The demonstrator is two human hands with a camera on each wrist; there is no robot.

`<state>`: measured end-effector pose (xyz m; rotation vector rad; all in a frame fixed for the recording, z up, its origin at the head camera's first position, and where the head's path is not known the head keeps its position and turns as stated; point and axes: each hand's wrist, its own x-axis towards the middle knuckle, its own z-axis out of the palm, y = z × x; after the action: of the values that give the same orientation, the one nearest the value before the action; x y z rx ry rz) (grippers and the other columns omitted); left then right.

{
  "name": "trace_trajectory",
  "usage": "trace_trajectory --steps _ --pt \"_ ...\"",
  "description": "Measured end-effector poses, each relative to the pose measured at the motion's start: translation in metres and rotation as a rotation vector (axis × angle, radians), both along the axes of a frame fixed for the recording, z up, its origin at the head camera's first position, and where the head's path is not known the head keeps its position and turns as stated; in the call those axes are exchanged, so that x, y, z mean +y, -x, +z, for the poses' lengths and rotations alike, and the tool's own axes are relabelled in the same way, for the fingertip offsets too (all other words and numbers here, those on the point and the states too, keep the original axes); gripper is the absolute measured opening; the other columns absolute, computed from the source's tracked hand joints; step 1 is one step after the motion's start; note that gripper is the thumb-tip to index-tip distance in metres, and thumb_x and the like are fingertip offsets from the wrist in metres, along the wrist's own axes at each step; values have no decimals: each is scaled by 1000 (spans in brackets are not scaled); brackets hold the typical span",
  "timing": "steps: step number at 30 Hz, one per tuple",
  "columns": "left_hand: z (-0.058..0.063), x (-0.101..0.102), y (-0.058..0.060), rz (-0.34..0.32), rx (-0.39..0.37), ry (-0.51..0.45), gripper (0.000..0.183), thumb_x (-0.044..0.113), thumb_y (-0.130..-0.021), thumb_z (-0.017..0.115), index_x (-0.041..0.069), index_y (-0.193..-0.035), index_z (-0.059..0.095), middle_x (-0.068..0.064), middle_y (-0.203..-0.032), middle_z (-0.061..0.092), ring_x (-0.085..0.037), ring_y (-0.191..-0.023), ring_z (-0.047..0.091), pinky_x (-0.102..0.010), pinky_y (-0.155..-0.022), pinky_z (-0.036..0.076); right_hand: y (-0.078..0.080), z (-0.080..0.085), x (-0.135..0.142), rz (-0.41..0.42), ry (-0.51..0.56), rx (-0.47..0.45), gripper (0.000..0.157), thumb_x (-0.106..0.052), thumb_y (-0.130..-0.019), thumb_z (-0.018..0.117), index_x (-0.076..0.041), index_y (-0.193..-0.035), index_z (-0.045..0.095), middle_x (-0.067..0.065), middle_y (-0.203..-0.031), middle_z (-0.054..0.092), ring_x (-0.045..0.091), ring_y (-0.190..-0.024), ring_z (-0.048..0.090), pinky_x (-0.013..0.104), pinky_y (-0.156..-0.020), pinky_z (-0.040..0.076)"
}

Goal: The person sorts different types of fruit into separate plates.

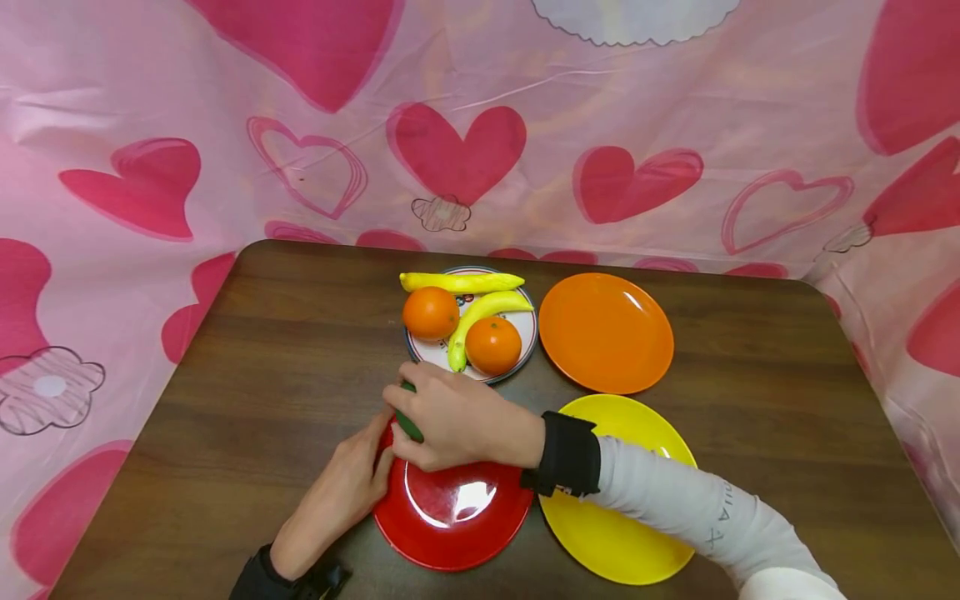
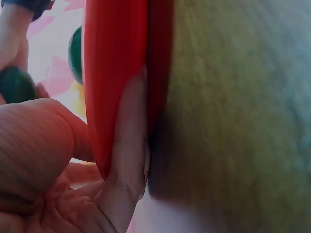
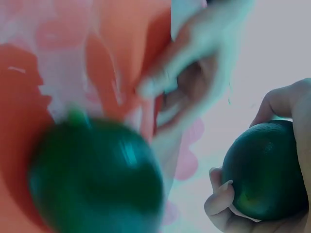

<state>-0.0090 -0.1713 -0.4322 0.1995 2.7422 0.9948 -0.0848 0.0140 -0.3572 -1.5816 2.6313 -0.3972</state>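
At the near left, the left hand grips the left rim of the red plate, with the thumb on the upper side and a finger beneath, as the left wrist view shows. A green fruit is at the plate's far left edge, just to the right of the left fingertips. It lies inside the grasp of the right hand, whose fingers curl round it on the far side and whose thumb closes on the near side. That is the relation that counts: the fruit sits at the left end of the right hand, which has it fully, while the left hand is just beside it. The fruit looks nearly round, so no long axis stands out; whether it touches the plate, I cannot tell.

A second green fruit, blurred, shows against the red plate in the right wrist view; the right hand seems to hide it from above.

Beyond, a white plate bears two bananas and two oranges. To the far right is an orange plate; nearer, a yellow plate lies partly under the right sleeve.
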Motion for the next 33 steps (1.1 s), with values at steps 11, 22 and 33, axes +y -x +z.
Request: trace_trajectory --steps 11,22,33 --pt "0 2 2 4 -14 19 55 9 -87 65 2 -138 45 -18 -133 58 -33 -117 60 -46 -90 51 -38 -25 0 140 -151 -55 36 -37 -94 50 -17 -121 59 0 -108 54 9 -90 45 12 -77 40" --pt "1 3 2 6 -49 38 55 13 -91 62 0 -141 42 -21 -137 54 -36 -120 58 -49 -91 50 -49 -44 0 209 -297 79 46 -44 -95 50 -18 -133 53 -2 -120 55 13 -102 47 17 -86 43" --pt "1 3 4 4 -75 51 57 12 -90 63 0 -141 41 -23 -138 54 -39 -120 57 -50 -91 49 -54 -55 3 207 -323 148 50 -51 -93 53 -20 -134 52 -1 -130 53 16 -109 46 21 -92 42"
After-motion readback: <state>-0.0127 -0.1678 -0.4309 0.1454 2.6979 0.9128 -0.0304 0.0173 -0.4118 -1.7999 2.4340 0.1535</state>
